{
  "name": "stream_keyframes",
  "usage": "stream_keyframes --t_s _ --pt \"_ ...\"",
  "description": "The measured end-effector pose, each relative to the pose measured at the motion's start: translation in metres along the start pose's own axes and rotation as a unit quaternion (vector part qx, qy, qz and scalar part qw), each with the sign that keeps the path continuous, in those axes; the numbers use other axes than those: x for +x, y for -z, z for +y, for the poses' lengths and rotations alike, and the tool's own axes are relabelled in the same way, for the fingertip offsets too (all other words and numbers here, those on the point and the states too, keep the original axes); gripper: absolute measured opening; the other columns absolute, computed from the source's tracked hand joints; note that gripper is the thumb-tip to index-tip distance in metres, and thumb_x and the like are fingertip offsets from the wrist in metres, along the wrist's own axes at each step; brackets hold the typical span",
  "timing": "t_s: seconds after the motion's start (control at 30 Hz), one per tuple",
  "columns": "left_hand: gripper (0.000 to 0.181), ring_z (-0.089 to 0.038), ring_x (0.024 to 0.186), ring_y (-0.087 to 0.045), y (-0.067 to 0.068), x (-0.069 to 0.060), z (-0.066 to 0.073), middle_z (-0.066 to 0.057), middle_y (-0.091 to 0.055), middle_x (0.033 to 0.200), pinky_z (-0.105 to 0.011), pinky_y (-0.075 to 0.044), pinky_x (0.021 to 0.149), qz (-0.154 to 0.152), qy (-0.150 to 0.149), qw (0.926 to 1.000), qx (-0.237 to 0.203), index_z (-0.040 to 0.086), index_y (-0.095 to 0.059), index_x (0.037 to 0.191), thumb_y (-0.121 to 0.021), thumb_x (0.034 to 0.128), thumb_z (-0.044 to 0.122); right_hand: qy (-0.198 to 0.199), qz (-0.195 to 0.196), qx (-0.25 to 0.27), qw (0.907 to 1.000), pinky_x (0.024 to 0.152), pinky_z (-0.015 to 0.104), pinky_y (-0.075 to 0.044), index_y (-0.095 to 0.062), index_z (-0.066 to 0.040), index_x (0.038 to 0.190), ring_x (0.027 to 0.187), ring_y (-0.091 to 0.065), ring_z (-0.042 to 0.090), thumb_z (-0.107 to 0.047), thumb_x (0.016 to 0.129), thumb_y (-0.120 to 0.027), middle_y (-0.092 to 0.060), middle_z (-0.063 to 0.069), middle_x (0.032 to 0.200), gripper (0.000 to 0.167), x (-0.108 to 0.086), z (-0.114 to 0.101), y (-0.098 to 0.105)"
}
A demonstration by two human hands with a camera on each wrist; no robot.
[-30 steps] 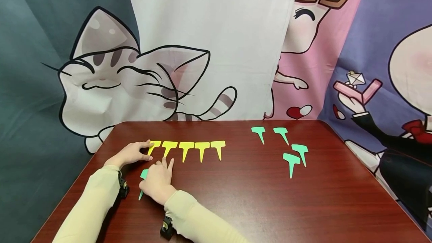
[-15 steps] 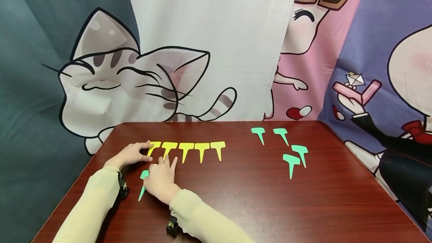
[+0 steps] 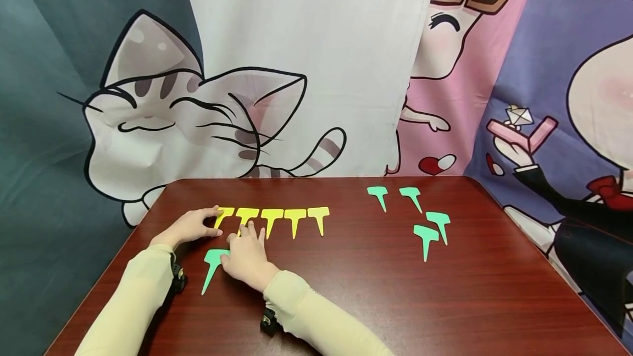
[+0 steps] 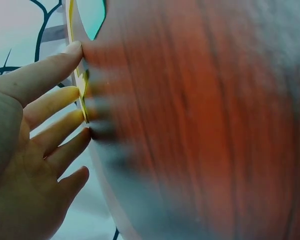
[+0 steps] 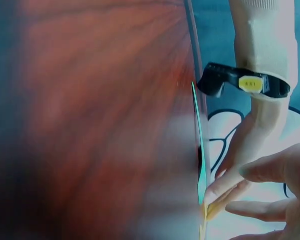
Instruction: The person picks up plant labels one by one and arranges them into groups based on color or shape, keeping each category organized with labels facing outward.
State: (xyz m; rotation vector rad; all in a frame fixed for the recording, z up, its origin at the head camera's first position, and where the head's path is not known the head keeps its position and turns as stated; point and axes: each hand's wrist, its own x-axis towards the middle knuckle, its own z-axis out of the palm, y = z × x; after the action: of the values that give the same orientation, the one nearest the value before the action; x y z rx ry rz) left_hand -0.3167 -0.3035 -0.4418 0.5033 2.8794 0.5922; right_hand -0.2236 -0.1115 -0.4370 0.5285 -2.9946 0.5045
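Yellow T-shaped tags [image 3: 272, 214], five in a row on the left half of the dark red table [image 3: 326, 301], crossbars side by side with slim gaps, stems toward the near side, perhaps so as to form one even line. At the row's left end, the left hand [image 3: 190, 225], index finger on the crossbar of the end tag [image 3: 228, 211], thumb by its stem, not clenched, apparently pressing lightly to stop any sliding. Over the stem of the second tag [image 3: 247, 212], the right hand [image 3: 249, 259], fingers spread, grasping nothing; hard to tell between touching and hovering there, probably light so as not to nudge the row. By its thumb, contact unclear, a green tag [image 3: 212, 258] lying flat, nearer than the row, stem slanting left, probably placed for easy reach. Well apart on the right, four more green tags [image 3: 426, 233], loosely scattered, seemingly set aside to separate the colours.
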Motion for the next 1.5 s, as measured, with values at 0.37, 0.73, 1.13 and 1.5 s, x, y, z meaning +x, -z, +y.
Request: stream_keyframes --t_s 0.37,0.73,1.13,1.5 --pt "0.065 -0.047 0.133 -0.033 -0.003 -0.006 0.0 -0.024 -0.035 0.148 -0.063 -0.032 0.102 0.038 -0.03 0.9982 0.034 0.003 -0.05 0.137 -0.072 0.0832 0.033 0.008 -0.002 0.019 0.9998 0.111 0.053 -0.029 -0.061 -0.016 0.125 0.139 -0.034 0.032 -0.04 0.09 -0.061 -0.048 0.011 0.141 0.042 0.0 0.032 0.01" --pt "0.059 -0.044 0.135 -0.034 -0.003 -0.025 0.003 -0.024 -0.038 0.146 -0.063 -0.022 0.108 0.042 -0.075 0.9954 0.041 0.004 -0.05 0.138 -0.067 0.0875 0.029 0.011 0.019 0.004 0.9997 0.109 0.056 -0.031 -0.059 -0.01 0.128 0.136 -0.037 0.038 -0.036 0.091 -0.06 -0.048 0.017 0.14 0.046 -0.003 0.074 0.025" --pt "0.054 -0.038 0.133 -0.041 -0.006 -0.049 0.012 -0.016 -0.048 0.142 -0.06 -0.026 0.108 0.034 -0.103 0.9928 0.052 0.012 -0.051 0.138 -0.066 0.0885 0.026 0.001 -0.009 -0.001 1.0 0.108 0.058 -0.03 -0.054 -0.009 0.133 0.137 -0.034 0.041 -0.039 0.091 -0.059 -0.046 0.021 0.142 0.051 -0.005 0.11 0.036" --pt "0.052 -0.036 0.133 -0.041 -0.007 -0.067 0.015 -0.011 -0.047 0.144 -0.06 -0.025 0.108 0.008 -0.117 0.9923 0.04 0.017 -0.054 0.137 -0.064 0.0893 0.036 -0.008 0.018 0.018 0.9996 0.106 0.058 -0.033 -0.053 -0.001 0.132 0.135 -0.036 0.043 -0.034 0.09 -0.061 -0.045 0.026 0.14 0.054 -0.011 0.147 0.048"
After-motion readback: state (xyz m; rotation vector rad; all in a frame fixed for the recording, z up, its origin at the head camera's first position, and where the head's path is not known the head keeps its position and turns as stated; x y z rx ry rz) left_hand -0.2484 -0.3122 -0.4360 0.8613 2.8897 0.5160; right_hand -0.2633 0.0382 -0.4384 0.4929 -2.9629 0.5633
